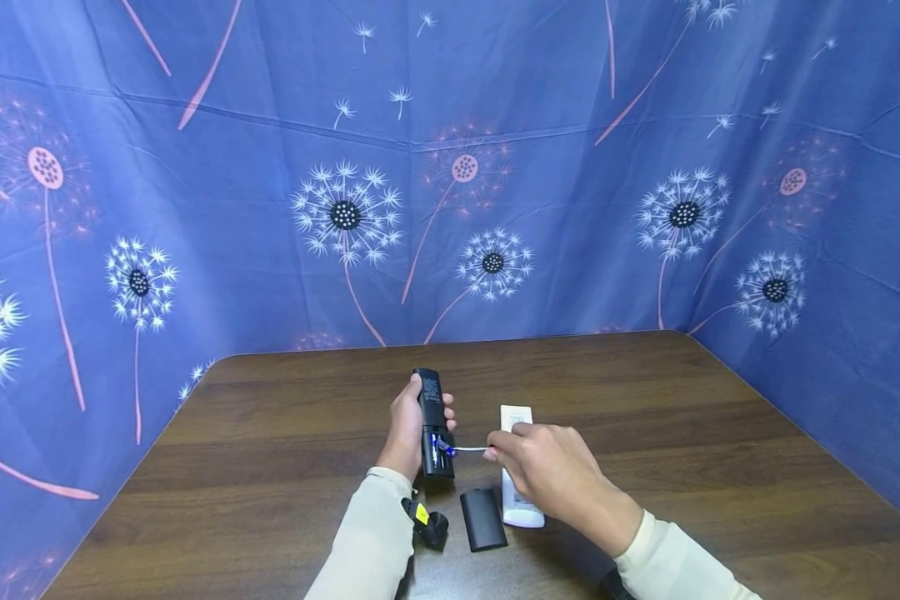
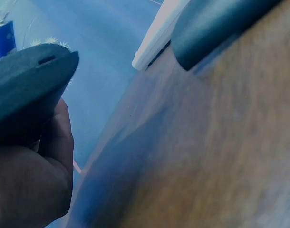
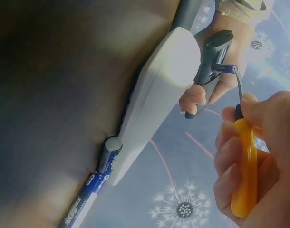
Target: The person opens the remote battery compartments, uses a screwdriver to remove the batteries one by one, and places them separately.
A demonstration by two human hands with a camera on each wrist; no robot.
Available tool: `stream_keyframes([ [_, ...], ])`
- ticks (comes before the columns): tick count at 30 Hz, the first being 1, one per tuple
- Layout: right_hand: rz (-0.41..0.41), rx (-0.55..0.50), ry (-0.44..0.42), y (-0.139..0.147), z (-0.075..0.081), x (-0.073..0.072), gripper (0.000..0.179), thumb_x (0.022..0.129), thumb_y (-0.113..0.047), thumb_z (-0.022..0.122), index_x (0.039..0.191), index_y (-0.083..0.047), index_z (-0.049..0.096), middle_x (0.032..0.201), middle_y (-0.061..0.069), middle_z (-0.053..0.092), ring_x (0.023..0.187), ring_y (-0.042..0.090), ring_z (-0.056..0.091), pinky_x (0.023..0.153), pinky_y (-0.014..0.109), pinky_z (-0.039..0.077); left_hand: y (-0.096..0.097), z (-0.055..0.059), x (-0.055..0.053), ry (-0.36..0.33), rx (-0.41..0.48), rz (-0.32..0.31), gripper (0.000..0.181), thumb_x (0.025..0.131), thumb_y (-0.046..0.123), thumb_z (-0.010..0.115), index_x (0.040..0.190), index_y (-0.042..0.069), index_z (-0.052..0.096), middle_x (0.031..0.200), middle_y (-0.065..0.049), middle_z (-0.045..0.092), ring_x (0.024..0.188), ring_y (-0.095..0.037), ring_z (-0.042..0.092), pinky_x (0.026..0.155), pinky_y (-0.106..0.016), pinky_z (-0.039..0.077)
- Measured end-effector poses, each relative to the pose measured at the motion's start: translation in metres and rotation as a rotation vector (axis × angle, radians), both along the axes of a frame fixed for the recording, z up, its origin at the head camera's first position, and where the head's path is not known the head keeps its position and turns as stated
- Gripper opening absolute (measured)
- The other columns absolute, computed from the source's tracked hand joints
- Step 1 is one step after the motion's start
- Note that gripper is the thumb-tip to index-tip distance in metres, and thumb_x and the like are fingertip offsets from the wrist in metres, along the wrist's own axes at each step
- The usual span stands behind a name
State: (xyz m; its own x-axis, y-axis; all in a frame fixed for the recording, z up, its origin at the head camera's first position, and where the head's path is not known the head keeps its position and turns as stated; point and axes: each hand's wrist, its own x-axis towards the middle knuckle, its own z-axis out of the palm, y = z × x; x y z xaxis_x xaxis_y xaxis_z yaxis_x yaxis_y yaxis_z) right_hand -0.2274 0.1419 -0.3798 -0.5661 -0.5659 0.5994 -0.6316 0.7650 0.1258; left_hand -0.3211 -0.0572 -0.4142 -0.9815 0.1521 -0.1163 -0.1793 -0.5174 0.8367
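Observation:
My left hand [image 1: 401, 432] grips a black remote control [image 1: 431, 400], its back turned up and its battery compartment uncovered. One blue battery [image 3: 227, 68] sticks up at a tilt out of that compartment. In my right hand [image 1: 551, 462] is a screwdriver [image 3: 246, 171] with a yellow handle, the fingers wrapped around it. Its thin shaft [image 1: 471, 449] reaches across to the raised end of the battery and appears to touch it. The left wrist view shows the remote's end close up, with the left thumb side below it.
On the wooden table [image 1: 285, 467] lie a white remote [image 1: 525, 512], partly under my right hand, and a black battery cover [image 1: 483, 521] beside it. Two loose blue batteries [image 3: 81, 202] rest near the white remote. A dandelion-patterned blue cloth [image 1: 420, 167] hangs behind.

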Motion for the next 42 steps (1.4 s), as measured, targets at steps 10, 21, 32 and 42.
stream_keyframes([
  [10,-0.007,-0.01,-0.027,0.001,-0.006,0.001,0.007,0.091,-0.028,0.075,0.088,-0.022,0.072,0.069,-0.013,0.059,0.053,0.005,0.051,0.041,0.027,0.037,0.002,-0.002,-0.001,0.006,0.035,0.059,0.055,0.11,0.043,0.026,0.144,0.001,0.03,0.09,-0.009,0.063,0.065,-0.015,0.061,0.058,-0.028,0.056],
  [21,-0.031,0.025,-0.07,0.0,-0.004,0.004,0.009,0.092,-0.029,0.074,0.086,-0.023,0.07,0.068,-0.014,0.056,0.053,0.007,0.052,0.04,0.026,0.034,0.001,-0.002,-0.001,0.016,0.013,0.056,0.059,0.109,0.044,0.025,0.148,0.0,0.027,0.096,-0.013,0.064,0.068,-0.016,0.065,0.061,-0.03,0.058],
  [32,-0.055,-0.016,-0.112,-0.003,-0.005,0.004,0.011,0.092,-0.031,0.073,0.083,-0.025,0.069,0.066,-0.018,0.052,0.052,0.001,0.045,0.041,0.024,0.031,0.002,-0.003,-0.002,0.015,0.006,0.066,0.058,0.109,0.043,0.025,0.147,-0.001,0.029,0.095,-0.013,0.064,0.069,-0.016,0.065,0.061,-0.03,0.058],
  [42,-0.053,-0.009,-0.131,-0.011,-0.004,0.004,0.011,0.093,-0.032,0.071,0.087,-0.023,0.073,0.07,-0.018,0.059,0.052,-0.003,0.043,0.041,0.021,0.029,0.003,-0.002,-0.003,0.027,0.0,0.075,0.056,0.109,0.042,0.029,0.151,0.005,0.025,0.094,-0.013,0.065,0.067,-0.016,0.065,0.059,-0.029,0.057],
])
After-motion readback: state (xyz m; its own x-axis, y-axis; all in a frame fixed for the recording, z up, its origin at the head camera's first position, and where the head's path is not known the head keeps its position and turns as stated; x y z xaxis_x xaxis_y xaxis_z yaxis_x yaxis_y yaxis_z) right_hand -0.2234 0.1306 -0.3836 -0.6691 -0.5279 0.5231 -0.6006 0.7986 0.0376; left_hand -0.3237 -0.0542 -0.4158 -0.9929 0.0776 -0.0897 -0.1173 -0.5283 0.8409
